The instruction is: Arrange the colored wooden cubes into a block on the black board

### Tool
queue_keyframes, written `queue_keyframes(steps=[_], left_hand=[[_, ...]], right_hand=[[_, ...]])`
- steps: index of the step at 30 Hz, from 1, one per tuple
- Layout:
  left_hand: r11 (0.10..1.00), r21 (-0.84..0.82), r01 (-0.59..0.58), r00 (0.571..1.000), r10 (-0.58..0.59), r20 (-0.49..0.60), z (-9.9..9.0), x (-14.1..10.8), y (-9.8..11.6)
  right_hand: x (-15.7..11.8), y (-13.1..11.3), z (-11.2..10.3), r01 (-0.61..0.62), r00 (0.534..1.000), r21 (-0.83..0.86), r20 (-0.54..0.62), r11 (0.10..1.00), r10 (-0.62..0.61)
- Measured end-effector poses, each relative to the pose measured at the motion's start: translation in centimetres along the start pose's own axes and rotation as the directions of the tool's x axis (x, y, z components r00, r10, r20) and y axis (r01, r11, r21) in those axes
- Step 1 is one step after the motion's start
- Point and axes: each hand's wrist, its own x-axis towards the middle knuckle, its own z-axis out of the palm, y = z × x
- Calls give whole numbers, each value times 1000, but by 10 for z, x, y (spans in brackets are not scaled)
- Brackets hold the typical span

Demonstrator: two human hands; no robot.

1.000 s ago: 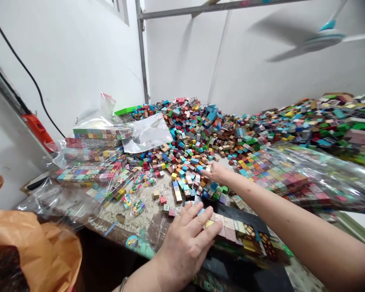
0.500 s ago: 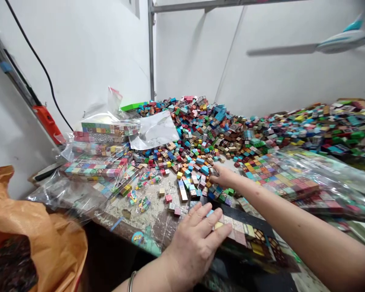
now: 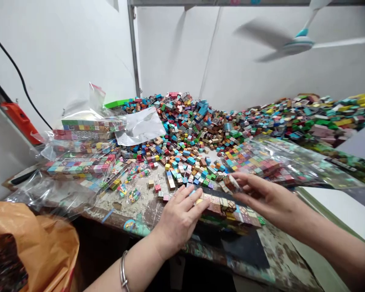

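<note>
My left hand (image 3: 181, 217) lies with spread fingers on the left end of a row of patterned cubes (image 3: 223, 205), which stands on a black board (image 3: 246, 243) at the table's front edge. Over the right part of the row, my right hand (image 3: 261, 194) pinches a small brown and white block (image 3: 232, 183) between thumb and fingers. Just behind the row lie many loose coloured cubes (image 3: 197, 168). The cubes under my left fingers are partly hidden.
A large heap of cubes (image 3: 182, 113) rises at the back. Bagged cube blocks (image 3: 82, 164) are stacked at left, more bagged blocks (image 3: 252, 158) lie at right. An orange sack (image 3: 48, 251) stands front left. A fan (image 3: 298, 44) spins above.
My right hand has drawn back from the loose cubes towards the right end of the row, now with a small block in it. My left hand stays on the row. The view has shifted right.
</note>
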Motion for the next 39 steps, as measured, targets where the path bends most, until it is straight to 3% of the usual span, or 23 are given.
queue_keyframes(steps=[4, 9, 17, 27, 30, 35, 39], left_hand=[[1000, 6, -9, 1000, 9, -13, -1, 1, 1], [1000, 27, -11, 1000, 11, 10, -2, 2, 2], [999, 31, -16, 1000, 15, 22, -1, 0, 3], [1000, 17, -18, 999, 17, 39, -2, 2, 3], [999, 27, -23, 996, 20, 86, -4, 2, 1], [995, 75, -62, 979, 46, 197, -11, 7, -1], [989, 129, -69, 975, 39, 220, -16, 13, 4]], right_hand=[[-35, 4, 9, 103, 987, -156, -110, 982, -121], [-50, 12, 21, 204, 975, -271, -34, 941, -221], [-50, 16, 40, 195, 966, -330, -98, 924, -238], [-50, 20, 43, 124, 965, -300, -184, 946, -185], [-51, 25, 43, 139, 950, -321, -225, 937, -218], [-50, 31, 42, 145, 956, -347, -193, 927, -222], [-45, 32, 43, 143, 960, -301, -188, 943, -206]])
